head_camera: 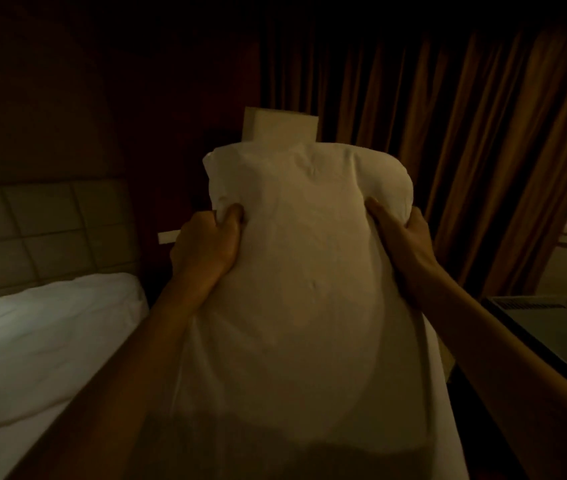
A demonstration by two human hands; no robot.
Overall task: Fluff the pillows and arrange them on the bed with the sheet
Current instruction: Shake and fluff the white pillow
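Head view: a white pillow point(310, 271) is held upright in the air, beside the bed point(32, 341) and clear of its right edge. Its left edge is gripped by the left hand point(206, 247), fingers point(232, 216) curled into the cloth; its right edge is clasped by the right hand point(403, 240). Curtains point(448, 133) are seen behind, and a headboard point(43, 226) at the bed's far end.

Both arms reach forward, left hand point(206, 245) and right hand point(405, 239) gripping.
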